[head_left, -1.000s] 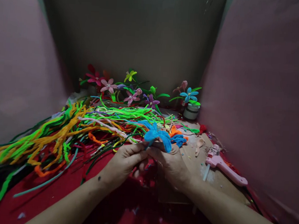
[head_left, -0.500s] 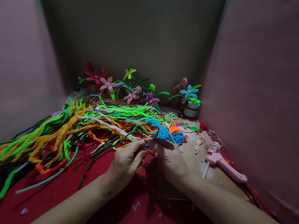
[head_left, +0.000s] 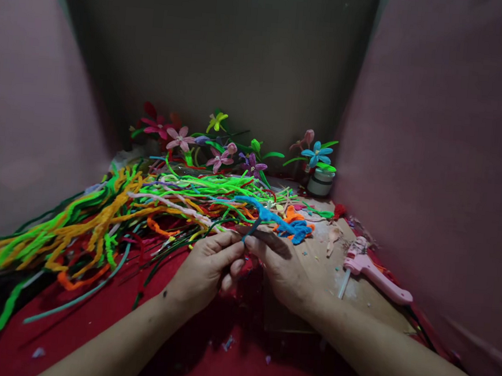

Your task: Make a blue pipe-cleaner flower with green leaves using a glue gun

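Note:
My left hand and my right hand meet in the middle of the view, fingertips pinched together. Between them is a blue pipe cleaner, its lower end hidden by the fingers. Above my right hand a blue fuzzy strand curves over; whether it joins the pinched piece, I cannot tell. A bunched blue pipe-cleaner piece lies just beyond my right hand, against an orange one. To the left, loose pipe cleaners in green, orange and pink form a large heap.
Pipe-cleaner flowers stand along the back, with a blue flower by a small jar at the right. A pink glue gun rests on cardboard. Red cloth covers the surface; pink panels flank both sides.
The blue piece above my right hand has shifted from a bunched loop to a thinner, stretched shape. My left hand has turned, with its fingers now curled closer to my right fingertips.

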Motion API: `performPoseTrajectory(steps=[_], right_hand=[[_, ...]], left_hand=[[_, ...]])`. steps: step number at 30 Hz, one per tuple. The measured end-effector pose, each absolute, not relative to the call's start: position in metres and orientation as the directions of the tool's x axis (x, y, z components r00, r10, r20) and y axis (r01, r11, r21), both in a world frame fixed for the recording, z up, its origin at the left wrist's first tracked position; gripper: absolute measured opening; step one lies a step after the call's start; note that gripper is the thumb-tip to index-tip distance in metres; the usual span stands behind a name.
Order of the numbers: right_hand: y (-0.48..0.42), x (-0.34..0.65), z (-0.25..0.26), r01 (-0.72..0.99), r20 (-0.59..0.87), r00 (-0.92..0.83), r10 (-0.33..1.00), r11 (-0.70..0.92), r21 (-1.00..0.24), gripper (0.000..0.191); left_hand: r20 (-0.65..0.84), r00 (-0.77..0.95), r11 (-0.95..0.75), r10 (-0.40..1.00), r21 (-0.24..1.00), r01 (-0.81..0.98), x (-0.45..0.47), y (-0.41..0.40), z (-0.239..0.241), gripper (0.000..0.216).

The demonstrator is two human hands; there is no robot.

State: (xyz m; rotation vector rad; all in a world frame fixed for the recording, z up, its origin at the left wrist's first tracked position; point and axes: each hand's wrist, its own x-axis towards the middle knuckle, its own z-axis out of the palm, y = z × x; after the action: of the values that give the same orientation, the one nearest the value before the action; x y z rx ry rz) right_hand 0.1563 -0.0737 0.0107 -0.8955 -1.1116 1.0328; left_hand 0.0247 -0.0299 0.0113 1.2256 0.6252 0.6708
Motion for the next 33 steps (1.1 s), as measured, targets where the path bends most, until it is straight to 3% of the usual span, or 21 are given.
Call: performPoseTrajectory(steps=[3,6,13,16,21,25,27,29,31,33], right_hand=[[-0.073,0.159,0.011,-0.225,0.245,0.062,0.968,0.252,-0.941,0.020],[-0.073,0.160,0.007,-0.261,0.215,0.005,0.977,0.209,-0.942,0.021],[-0.074,0.160,0.006,-0.200,0.285,0.085,0.955,0.297,-0.934,0.017],[-0.074,0.161,0.008,-0.169,0.300,0.061,0.952,0.307,-0.937,0.017],[-0.075,0.162,0.004,-0.253,0.245,-0.011,0.969,0.234,-0.939,0.018],[-0.073,0.159,0.001,-0.368,0.247,0.030,0.969,0.240,-0.898,0.019],[-0.071,0.158,0.002,-0.376,0.243,0.064,0.968,0.248,-0.893,0.018],[-0.071,0.156,0.003,-0.383,0.245,0.112,0.963,0.269,-0.884,0.014],[-0.071,0.155,0.003,-0.398,0.230,0.156,0.960,0.275,-0.875,0.010],[-0.071,0.154,0.003,-0.390,0.210,0.195,0.958,0.272,-0.880,0.007]], left_hand=[[-0.128,0.764,0.417,0.632,0.888,-0.196,0.021,-0.025,0.008,0.016],[-0.153,0.832,0.531,0.533,0.827,-0.188,0.018,-0.020,0.005,0.014],[-0.135,0.801,0.453,0.583,0.872,-0.183,0.021,-0.023,0.013,0.015],[-0.139,0.811,0.507,0.568,0.835,-0.212,0.022,-0.024,0.012,0.013],[-0.046,0.892,0.619,0.451,0.735,-0.275,0.019,-0.022,0.004,0.009],[-0.042,0.906,0.611,0.421,0.751,-0.249,0.016,-0.021,0.007,0.006],[-0.074,0.884,0.511,0.462,0.837,-0.197,0.017,-0.023,0.010,0.011],[-0.072,0.801,0.269,0.594,0.956,-0.114,0.019,-0.026,0.012,0.021],[0.069,0.645,-0.086,0.761,0.996,-0.005,0.022,-0.031,0.011,0.022],[0.287,0.508,-0.389,0.812,0.915,0.104,0.024,-0.034,0.007,0.010]])
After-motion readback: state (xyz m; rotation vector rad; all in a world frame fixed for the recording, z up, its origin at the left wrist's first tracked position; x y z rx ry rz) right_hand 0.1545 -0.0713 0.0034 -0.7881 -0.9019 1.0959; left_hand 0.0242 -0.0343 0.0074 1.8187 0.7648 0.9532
